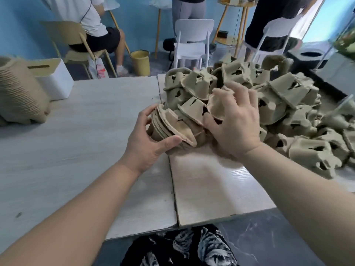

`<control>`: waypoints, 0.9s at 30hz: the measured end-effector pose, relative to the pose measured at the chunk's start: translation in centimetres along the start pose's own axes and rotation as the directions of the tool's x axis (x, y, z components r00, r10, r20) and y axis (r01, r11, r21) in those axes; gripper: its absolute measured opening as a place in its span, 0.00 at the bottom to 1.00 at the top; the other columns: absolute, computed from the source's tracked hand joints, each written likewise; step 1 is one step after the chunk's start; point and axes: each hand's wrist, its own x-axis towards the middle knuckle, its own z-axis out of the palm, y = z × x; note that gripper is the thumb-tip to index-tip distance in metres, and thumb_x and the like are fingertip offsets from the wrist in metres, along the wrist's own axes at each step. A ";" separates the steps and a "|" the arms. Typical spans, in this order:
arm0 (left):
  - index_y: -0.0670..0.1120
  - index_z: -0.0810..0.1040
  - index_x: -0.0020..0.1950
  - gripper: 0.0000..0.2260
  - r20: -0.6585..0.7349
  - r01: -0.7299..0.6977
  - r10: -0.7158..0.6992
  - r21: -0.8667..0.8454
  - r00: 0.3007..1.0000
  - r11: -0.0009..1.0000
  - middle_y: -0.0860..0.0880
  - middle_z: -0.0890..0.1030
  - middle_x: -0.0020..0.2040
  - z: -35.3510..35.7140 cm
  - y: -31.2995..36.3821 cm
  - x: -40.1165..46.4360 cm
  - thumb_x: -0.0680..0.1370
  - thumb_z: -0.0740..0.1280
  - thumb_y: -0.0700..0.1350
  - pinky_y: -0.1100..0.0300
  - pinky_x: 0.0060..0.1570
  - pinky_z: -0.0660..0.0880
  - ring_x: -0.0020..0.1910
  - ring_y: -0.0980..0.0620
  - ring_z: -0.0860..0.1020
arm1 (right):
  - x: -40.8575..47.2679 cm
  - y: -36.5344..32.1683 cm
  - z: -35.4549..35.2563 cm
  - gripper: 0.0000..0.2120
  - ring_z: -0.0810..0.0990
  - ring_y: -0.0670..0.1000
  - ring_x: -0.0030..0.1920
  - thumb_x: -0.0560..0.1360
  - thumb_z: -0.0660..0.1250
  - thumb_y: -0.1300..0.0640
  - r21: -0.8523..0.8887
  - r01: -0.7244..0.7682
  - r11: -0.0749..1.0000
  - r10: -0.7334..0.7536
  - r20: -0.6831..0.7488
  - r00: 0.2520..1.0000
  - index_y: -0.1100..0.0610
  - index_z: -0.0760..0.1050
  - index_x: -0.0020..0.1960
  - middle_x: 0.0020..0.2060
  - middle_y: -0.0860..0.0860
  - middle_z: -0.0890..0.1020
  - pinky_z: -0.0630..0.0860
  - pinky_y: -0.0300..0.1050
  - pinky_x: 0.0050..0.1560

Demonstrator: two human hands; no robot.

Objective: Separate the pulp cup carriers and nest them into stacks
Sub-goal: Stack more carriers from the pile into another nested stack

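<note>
1. The left hand (148, 143) is gripping a small nested stack (171, 127) of pulp carriers, thumb under its near side and fingers (148, 112) curled over its far rim, near the middle of the worktop (76, 150).
2. The stack is lying on its side, its long axis pointing right toward the loose pile (278, 112) that is covering the worktop's far right corner.
3. The right hand (234, 123) is reaching into that pile just beside the stack, its fingers half curled around 1 loose carrier (217, 108).
4. Judging from this, the right hand is the nearer one for bringing that carrier leftward onto the stack's open end.
5. A tall finished stack (21, 95) is resting at the worktop's far left edge.
</note>
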 end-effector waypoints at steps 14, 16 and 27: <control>0.59 0.70 0.65 0.43 -0.160 -0.104 0.105 0.018 0.981 0.994 0.56 0.76 0.60 5.0 -0.1 -2.8 0.53 0.78 0.70 0.70 0.48 0.75 0.54 0.65 0.79 | 1.7 7.0 -1.9 0.37 0.60 0.60 0.67 0.69 0.73 0.48 -0.040 0.061 0.997 -0.031 0.519 0.854 0.42 0.58 0.72 0.69 0.52 0.64 0.67 0.53 0.62; 0.60 0.70 0.65 0.43 -0.199 -0.130 0.138 0.051 0.970 0.990 0.57 0.77 0.59 6.2 -0.4 -3.4 0.53 0.78 0.70 0.70 0.49 0.75 0.54 0.65 0.79 | 1.5 7.4 -1.6 0.36 0.61 0.59 0.66 0.68 0.73 0.49 -0.015 0.081 0.997 -0.064 0.476 0.877 0.44 0.60 0.71 0.66 0.53 0.65 0.70 0.52 0.56; 0.62 0.69 0.65 0.38 -0.269 -0.068 0.103 0.135 0.958 0.989 0.58 0.77 0.59 11.0 0.6 -5.5 0.56 0.77 0.58 0.60 0.48 0.81 0.50 0.65 0.80 | 0.3 9.6 -1.8 0.17 0.72 0.60 0.54 0.70 0.70 0.62 0.227 0.118 0.967 -0.193 0.347 0.918 0.58 0.71 0.57 0.59 0.57 0.68 0.73 0.48 0.51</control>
